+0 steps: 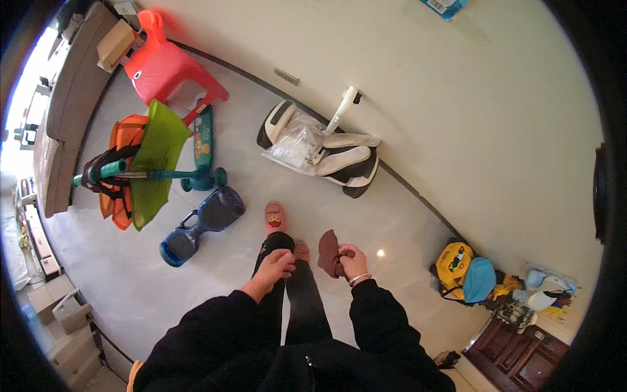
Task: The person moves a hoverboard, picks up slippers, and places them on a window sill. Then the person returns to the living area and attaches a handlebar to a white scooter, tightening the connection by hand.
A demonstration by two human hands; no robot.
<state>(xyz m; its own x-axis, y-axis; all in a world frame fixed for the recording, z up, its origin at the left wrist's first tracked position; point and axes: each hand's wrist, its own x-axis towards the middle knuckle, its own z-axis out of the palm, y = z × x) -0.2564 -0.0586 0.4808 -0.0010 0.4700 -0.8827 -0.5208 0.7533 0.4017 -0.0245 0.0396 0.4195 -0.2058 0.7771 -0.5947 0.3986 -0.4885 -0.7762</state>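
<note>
My right hand (353, 261), with a bracelet at its wrist, grips a crumpled brown cloth piece (328, 254). Most of the cloth stands up beyond the fingers to the left; its exact kind is unclear. In front of my left knee, my left hand (277, 266) is curled closed, and nothing shows in its fingers. The two hands are apart. Below them are my legs in dark trousers and my pink slippers (275, 218), the left foot ahead of the right.
A blue hoverboard (202, 225) lies on the floor to the left, beside a teal scooter (204, 147) with green and orange bags. Farther off stand a red child's chair (171, 70) and a white-and-black balance scooter (353, 163) against the wall. A yellow backpack (453, 262) sits at right.
</note>
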